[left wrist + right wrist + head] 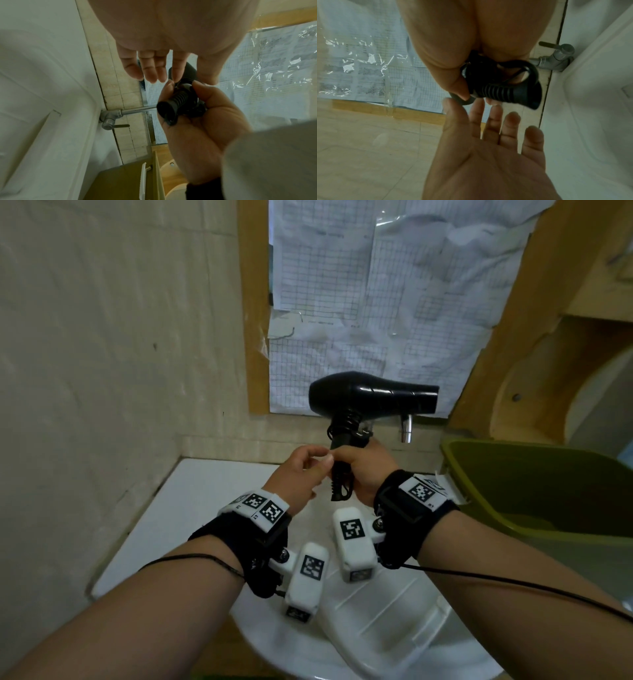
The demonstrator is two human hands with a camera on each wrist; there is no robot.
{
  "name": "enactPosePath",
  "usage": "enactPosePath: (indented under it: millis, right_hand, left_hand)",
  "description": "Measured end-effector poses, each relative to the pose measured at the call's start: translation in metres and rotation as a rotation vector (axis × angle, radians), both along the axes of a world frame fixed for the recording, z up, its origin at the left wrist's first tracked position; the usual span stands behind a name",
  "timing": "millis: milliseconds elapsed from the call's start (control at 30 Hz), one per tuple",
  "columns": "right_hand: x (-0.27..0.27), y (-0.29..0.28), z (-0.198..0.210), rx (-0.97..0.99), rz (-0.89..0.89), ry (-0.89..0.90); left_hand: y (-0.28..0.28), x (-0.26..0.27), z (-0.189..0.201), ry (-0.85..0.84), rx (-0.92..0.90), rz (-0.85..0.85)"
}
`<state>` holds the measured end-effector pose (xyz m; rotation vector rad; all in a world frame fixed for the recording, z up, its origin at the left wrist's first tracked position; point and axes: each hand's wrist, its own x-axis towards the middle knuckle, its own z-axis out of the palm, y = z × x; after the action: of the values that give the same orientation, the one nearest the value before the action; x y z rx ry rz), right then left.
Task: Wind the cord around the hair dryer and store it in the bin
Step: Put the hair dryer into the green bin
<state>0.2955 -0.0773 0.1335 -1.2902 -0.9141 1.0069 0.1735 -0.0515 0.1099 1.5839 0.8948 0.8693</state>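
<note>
Head view: my right hand (363, 470) grips the handle of the black hair dryer (373, 395), fingers curled round it, holding the dryer upright in the air above the white sink (376, 625), barrel level and nozzle pointing right. The cord (346, 422) is coiled in several turns round the upper handle, with a small loop sticking out to the left. The ribbed cord end hangs below my fist. My left hand (301, 474) sits just beside the handle, fingers loosely bent, fingertips close to my right knuckles; I cannot tell from here whether it touches the cord. The olive-green bin (534, 491) stands to the right, near my right wrist, apart from the dryer. A metal tap (406, 429) shows behind the dryer, under the papered window (376, 302).

Left wrist view: my left hand (154, 65) shows straight, relaxed fingers holding nothing. Opposite, the right hand (202, 121) wraps the ribbed handle end (173, 106), thumb and forefinger closed over it. The tap (111, 117) and the bin (120, 180) lie below.

Right wrist view: my right hand (462, 54) clamps the ribbed handle end (510, 93), cord loops (527, 70) bunched against the palm. The left hand (488, 148) faces it, palm spread, fingertips just short of the handle.
</note>
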Motion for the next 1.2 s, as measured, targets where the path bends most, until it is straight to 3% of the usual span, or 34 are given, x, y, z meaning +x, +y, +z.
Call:
enactPosePath:
  millis: [333, 700, 1033, 1200]
  right_hand:
    - [0.050, -0.031, 0.014, 0.023, -0.077, -0.077]
    - [0.200, -0.106, 0.051, 0.018, -0.102, -0.319]
    - [0.360, -0.161, 0.068, -0.262, 0.041, -0.612]
    - [0.408, -0.152, 0.059, -0.548, 0.214, -0.737]
  left_hand:
    - [0.010, 0.042, 0.020, -0.129, -0.036, 0.074]
    - [-0.026, 0.150, 0.056, -0.174, 0.102, 0.000]
    - [-0.050, 0.269, 0.050, -0.095, 0.117, 0.038]
    - [-0.053, 0.310, 0.038, 0.032, 0.074, 0.009]
